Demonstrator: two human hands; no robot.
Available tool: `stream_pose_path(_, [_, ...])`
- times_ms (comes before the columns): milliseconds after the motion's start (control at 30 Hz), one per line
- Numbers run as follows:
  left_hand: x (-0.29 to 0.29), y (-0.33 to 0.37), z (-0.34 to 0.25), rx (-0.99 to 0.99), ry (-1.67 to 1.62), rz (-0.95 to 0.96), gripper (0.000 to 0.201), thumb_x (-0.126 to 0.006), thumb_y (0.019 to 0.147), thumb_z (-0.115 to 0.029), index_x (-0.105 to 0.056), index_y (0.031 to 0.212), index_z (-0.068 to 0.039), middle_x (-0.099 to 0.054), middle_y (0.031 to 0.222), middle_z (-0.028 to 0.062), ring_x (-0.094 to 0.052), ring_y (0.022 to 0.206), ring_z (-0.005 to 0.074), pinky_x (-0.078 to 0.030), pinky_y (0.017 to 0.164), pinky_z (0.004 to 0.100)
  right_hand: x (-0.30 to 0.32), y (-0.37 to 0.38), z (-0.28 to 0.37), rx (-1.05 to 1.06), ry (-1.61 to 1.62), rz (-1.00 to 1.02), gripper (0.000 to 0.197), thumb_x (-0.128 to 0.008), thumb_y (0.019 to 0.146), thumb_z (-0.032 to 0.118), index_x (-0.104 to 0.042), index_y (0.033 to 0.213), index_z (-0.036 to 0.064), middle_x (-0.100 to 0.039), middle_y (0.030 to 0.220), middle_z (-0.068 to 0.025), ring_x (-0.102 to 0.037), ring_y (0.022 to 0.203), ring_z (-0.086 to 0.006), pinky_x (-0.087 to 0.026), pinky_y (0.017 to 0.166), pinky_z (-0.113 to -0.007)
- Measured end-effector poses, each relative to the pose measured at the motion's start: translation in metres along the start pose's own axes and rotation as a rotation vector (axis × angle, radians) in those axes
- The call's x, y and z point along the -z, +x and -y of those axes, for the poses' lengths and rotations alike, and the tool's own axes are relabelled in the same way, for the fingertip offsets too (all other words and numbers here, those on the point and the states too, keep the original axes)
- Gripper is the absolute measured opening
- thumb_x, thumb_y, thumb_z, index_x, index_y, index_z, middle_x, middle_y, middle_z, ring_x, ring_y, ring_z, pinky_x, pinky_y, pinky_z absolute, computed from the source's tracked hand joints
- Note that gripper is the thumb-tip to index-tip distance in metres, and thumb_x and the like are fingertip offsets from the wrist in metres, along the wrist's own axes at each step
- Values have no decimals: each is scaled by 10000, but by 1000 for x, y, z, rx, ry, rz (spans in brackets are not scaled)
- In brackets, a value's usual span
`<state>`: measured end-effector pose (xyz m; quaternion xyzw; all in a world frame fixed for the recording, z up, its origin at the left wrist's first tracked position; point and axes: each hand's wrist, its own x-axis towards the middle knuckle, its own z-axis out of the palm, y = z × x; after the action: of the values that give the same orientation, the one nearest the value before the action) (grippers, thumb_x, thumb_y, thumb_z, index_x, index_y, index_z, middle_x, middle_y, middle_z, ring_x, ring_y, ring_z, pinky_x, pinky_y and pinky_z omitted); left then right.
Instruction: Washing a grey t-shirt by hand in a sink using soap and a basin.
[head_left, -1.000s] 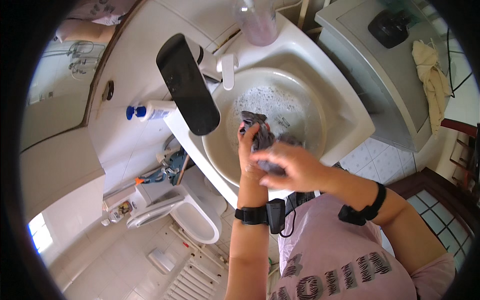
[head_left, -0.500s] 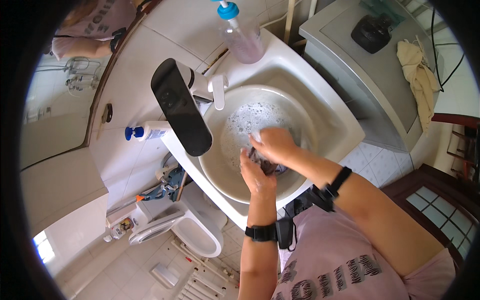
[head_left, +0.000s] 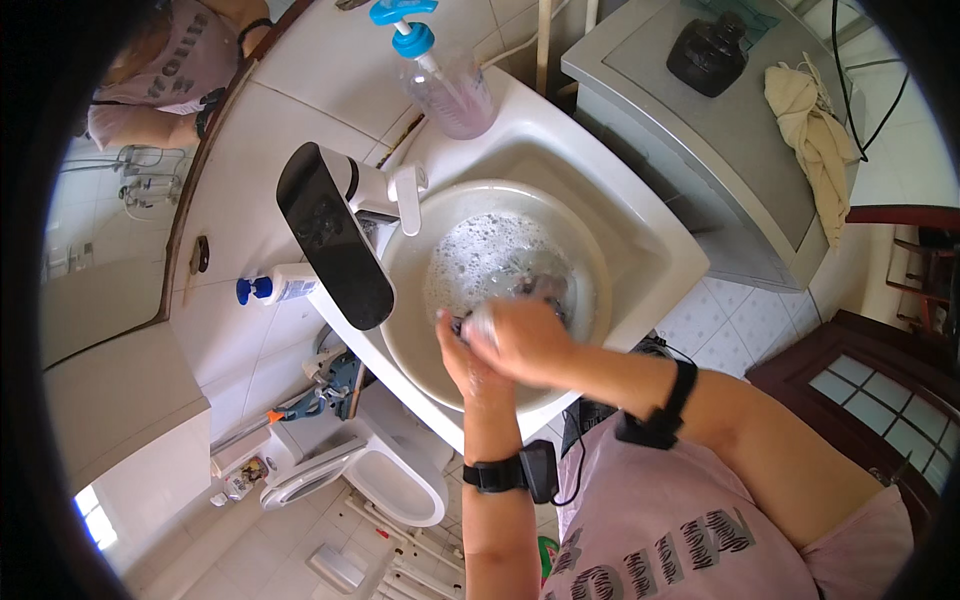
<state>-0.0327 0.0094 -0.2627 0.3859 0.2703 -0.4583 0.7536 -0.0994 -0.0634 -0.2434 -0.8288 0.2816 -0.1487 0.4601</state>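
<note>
A round pale basin (head_left: 402, 320) stands in the white sink, holding water topped with white suds (head_left: 488, 240). Part of a dark wet cloth (head_left: 547, 288) lies in the water, and more of it shows between my hands. My left hand (head_left: 468, 368) holds the cloth at the basin's near left side, palm turned toward the other hand. Closed over it from above is my right hand (head_left: 528, 340), slightly smeared by motion, pressing the cloth against the left. A whitish patch at its fingers could be foam; I cannot make it out. Black bands circle both forearms.
The faucet (head_left: 340, 240), with its broad black top, juts over the basin's left rim. A pump bottle (head_left: 450, 95) stands on the sink's back corner; a white bottle (head_left: 290, 283) is left. A grey cabinet (head_left: 640, 90) at right bears a dark jar (head_left: 708, 55) and a beige cloth (head_left: 808, 135).
Both hands have come nearer and left, and the right now covers part of the left. More dark cloth shows in the water behind them. The whole view has shifted slightly.
</note>
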Motion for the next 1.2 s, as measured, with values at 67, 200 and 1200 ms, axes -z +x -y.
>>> stream_pose_path(67, [44,10,-17,20,1,111,464,-510,856,-420,-504,1094,-21,-582,897,104,-566,808,240,-463,766,382,-3,-23,36,381,-6,48,205,-584,784,271,-624,674,103,-603,685,-144,-601,646,-326,-459,596,-435])
stream_pose_path(200, [1,7,17,-88,35,-138,312,-397,920,-347,-518,1054,-92,-552,1109,98,-521,1056,261,-388,937,457,2,20,-19,-19,-44,29,341,-476,867,310,-596,719,27,-580,665,-197,-561,609,-393,-452,562,-464])
stream_pose_path(1200, [26,-1,-12,-221,-171,127,378,-529,879,-318,-516,1123,-31,-595,1074,94,-557,989,222,-436,892,405,41,-20,-36,138,355,383,496,-613,692,92,-504,1176,71,-582,1064,-184,-567,992,-329,-457,804,-379])
